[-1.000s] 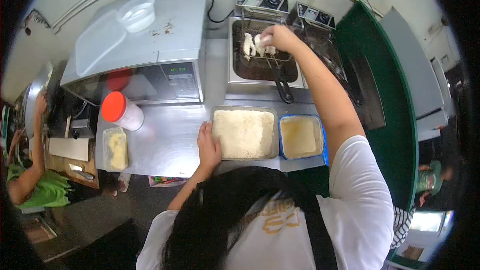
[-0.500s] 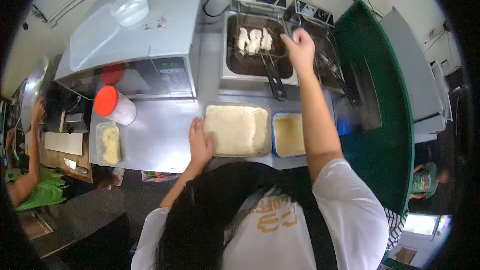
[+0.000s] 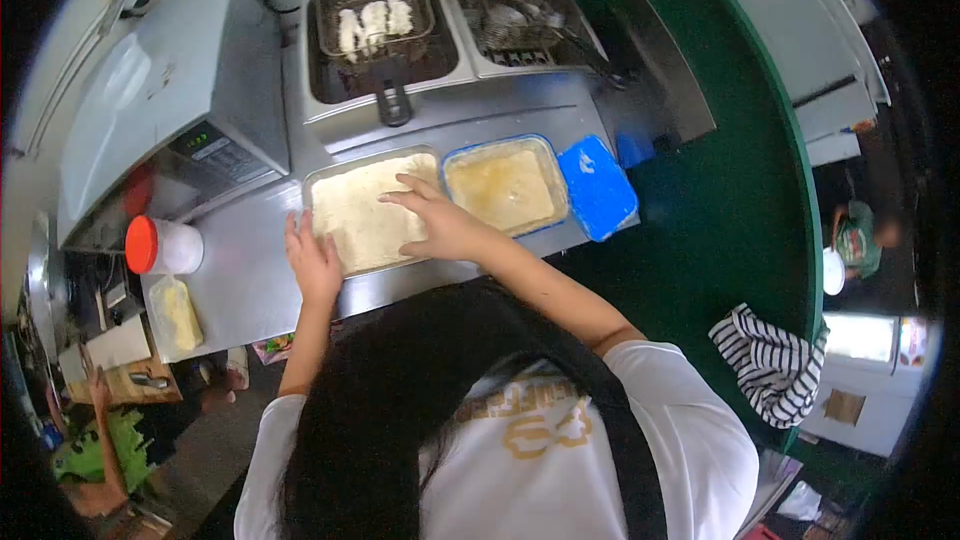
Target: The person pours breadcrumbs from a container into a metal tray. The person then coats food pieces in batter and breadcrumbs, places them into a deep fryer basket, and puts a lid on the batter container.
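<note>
A shallow tray [image 3: 370, 161] of pale, flour-like powder [image 3: 362, 202] lies in front of me on the metal counter. My left hand [image 3: 316, 262] rests at the tray's left edge, fingers stretched out. Over the powder, my right hand [image 3: 440, 224] has its fingers spread with nothing visible in them; whether the fingertips touch the powder I cannot tell. Just right of the tray stands a blue-rimmed container [image 3: 502, 141] of yellowish liquid, and a blue lid [image 3: 600, 192] lies beyond it. White strips [image 3: 374, 24] sit in the fryer basket [image 3: 326, 8] behind.
A second fryer [image 3: 520, 15] with utensils adjoins the first. To the left are a microwave [image 3: 160, 70], a red-lidded jar [image 3: 180, 247] and a tub of yellow food [image 3: 178, 315]. A green partition [image 3: 690, 230] bounds the right. Another person's arm [image 3: 105, 430] shows far left.
My right hand has come down from beside the fryer basket to above the powder. The view has shifted, and the blue lid now shows. My left hand stays at the tray's left edge.
</note>
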Tool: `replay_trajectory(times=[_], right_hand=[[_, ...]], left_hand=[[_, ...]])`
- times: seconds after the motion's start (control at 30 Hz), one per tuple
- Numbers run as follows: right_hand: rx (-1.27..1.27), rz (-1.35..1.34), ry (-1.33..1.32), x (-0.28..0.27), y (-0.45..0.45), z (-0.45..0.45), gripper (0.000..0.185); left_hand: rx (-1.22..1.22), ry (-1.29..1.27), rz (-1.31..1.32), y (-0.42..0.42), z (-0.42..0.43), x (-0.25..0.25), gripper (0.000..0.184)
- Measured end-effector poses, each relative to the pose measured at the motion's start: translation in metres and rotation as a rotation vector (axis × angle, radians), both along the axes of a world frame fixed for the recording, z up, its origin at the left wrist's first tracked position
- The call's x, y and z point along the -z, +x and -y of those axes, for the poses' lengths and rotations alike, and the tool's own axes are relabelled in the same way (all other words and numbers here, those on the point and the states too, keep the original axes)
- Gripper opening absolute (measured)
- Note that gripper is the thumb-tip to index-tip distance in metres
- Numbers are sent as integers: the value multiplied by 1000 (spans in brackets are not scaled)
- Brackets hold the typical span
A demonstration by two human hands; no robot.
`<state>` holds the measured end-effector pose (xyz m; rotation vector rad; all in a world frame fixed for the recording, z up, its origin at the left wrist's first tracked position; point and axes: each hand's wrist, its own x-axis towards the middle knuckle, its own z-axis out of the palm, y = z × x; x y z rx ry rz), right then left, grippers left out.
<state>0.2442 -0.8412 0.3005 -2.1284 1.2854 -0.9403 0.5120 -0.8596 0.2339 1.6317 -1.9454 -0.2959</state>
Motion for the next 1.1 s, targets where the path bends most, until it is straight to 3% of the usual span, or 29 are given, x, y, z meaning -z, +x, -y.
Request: replay_trajectory(times=[0.03, 0.13, 0.2, 0.23, 0.3, 0.37, 0.4, 0.43, 0.47, 0.7, 0.83, 0.93, 1.03, 1.07, 1.1], right_hand=[[-24, 50, 79, 0, -9, -4, 64], [106, 550, 428, 10, -46, -23, 53], [332, 757, 597, 13, -81, -40, 30], [383, 1015, 667, 22, -99, -49, 23], [476, 1536, 762, 41, -138, -67, 12], [684, 1701, 773, 33, -160, -89, 12], [559, 1823, 795, 46, -179, -102, 12], [830, 1862, 775, 41, -180, -106, 12], [667, 1875, 705, 47, -190, -118, 12], [925, 1915, 667, 39, -215, -140, 12], [908, 1892, 673, 37, -237, -143, 14], [920, 1866, 647, 35, -255, -147, 15], [1009, 1815, 634, 23, -263, -150, 15], [877, 1869, 636, 37, -271, -153, 15], [902, 1843, 649, 44, -273, -153, 15]], left_hand=[[-20, -12, 24, -6, -2, -4, 56], [-1, -54, 80, -28, -7, -24, 48], [112, -103, 86, -65, -13, -51, 40], [192, -96, 78, -83, -16, -56, 36], [369, -91, 49, -124, -17, -63, 30], [443, -81, 47, -163, -18, -69, 28], [491, -84, 38, -184, -20, -70, 27], [507, -77, 77, -200, -20, -66, 27], [524, -79, 110, -214, -17, -58, 27], [612, 101, 258, -274, -11, -24, 20], [676, 31, 364, -287, -9, -29, 27], [614, 145, 395, -298, -7, -45, 34], [465, 19, 308, -293, 5, -5, 32], [499, 20, 346, -290, 7, 0, 32], [530, 24, 385, -287, 9, 4, 32]])
